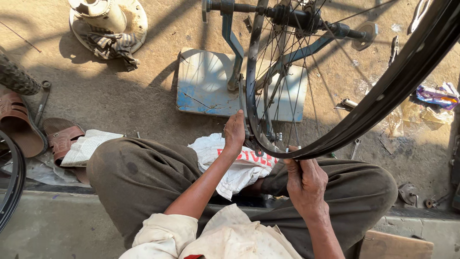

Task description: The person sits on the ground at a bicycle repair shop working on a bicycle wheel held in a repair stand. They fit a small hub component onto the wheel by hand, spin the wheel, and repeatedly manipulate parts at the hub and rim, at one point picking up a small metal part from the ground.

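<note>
The person is sitting cross-legged on the dusty ground, working on a spoked bicycle wheel with a dark metal rim that is standing upright in a blue-grey steel truing stand on a worn pale-blue base plate. The left hand is pressing against the rim's lower edge, fingers curled around it in a narrow grip. The right hand is closing on the bottom of a second, larger black rim, which is leaning across the view (its far end is running out of sight). A crumpled white printed sack is lying across the lap, and brown leather sandals are resting to the left. Small wrenches are lying on the ground nearby. The loosely held black rim could be slipping sideways into the thin spokes, since only one hand is steadying it.
</note>
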Available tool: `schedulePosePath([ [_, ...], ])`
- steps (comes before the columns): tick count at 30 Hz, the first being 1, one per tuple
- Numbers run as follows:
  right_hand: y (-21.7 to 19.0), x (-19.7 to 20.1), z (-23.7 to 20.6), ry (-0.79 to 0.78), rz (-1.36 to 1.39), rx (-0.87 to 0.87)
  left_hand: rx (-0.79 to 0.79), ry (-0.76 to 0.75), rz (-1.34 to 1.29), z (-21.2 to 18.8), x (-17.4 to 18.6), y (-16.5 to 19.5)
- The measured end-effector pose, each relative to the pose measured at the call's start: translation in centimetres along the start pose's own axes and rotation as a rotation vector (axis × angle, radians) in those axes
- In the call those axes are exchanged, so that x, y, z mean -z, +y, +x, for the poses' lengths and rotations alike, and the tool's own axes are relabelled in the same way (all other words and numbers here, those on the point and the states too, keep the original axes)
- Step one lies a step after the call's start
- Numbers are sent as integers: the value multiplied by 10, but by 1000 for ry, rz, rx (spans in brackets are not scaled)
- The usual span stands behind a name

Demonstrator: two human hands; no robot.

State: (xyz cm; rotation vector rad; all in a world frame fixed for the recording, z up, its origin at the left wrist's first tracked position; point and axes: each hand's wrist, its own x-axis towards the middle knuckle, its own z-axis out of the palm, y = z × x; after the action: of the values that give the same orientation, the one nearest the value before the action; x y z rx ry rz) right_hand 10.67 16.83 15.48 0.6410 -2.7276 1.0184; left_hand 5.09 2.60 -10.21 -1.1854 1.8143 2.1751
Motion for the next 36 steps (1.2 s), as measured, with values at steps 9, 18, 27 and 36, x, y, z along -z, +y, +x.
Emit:
schedulePosePath([
  [9, 12, 2, -11, -40, 95, -178, -279, 17, 333, -24, 19, 62],
  [18, 60, -21, -44, -76, 993, -892, -517, -516, 498, -11, 22, 158],
  [27, 72, -20, -5, 134, 1088, -661, -509, -465, 491, 12, -16, 115],
  [36, 78, -51, 28, 94, 1137, -601, -373, -487, 241, 14, -11, 115],
])
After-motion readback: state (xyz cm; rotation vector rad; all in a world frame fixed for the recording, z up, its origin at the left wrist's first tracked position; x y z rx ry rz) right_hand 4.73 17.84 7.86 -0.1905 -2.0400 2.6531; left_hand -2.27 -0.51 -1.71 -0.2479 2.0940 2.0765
